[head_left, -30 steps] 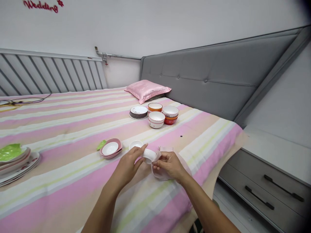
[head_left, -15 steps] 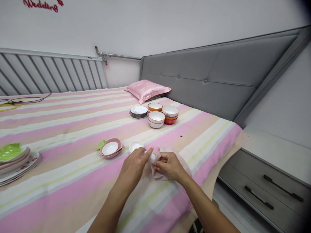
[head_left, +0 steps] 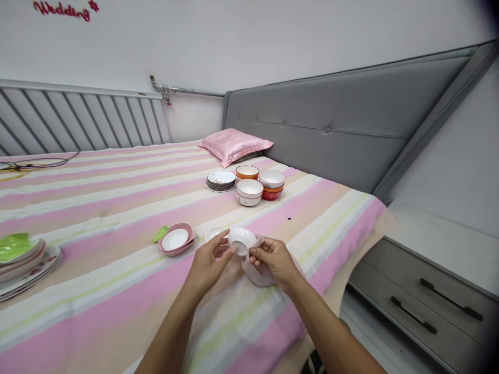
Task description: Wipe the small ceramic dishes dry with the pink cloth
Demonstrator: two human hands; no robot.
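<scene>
A: Porcelain first, far left: a stack of plates [head_left: 27, 262] topped by a green leaf-shaped dish sits at the edge of the striped bedspread [head_left: 97, 208], flat, so nothing slides on the soft surface.

B: Moving right?

A: 1 pink dish [head_left: 177, 240] with a white saucer nested inside, a small green piece touching its left rim. Just beside it, 1 white dish [head_left: 213, 233] lies on the cloth, partly hidden behind the fingers.

B: Hands?

A: Left hand [head_left: 210, 262] pinches the near rim of a small white bowl [head_left: 241, 239], fingers narrow, holding it raised off the bedspread and tilted. Right hand [head_left: 275, 259] is closed on a pale pink cloth [head_left: 257, 270], pressed to the bowl's right side and draped under it. Judgement: the left steadies while the right works the cloth against the surface.

B: Beyond?

A: Further back, well apart: a stack of patterned plates [head_left: 221, 180], then 3 stacks of bowls [head_left: 259, 184] grouped by the pink pillow [head_left: 234, 145]. Far right, a grey drawer unit [head_left: 421, 291].
</scene>
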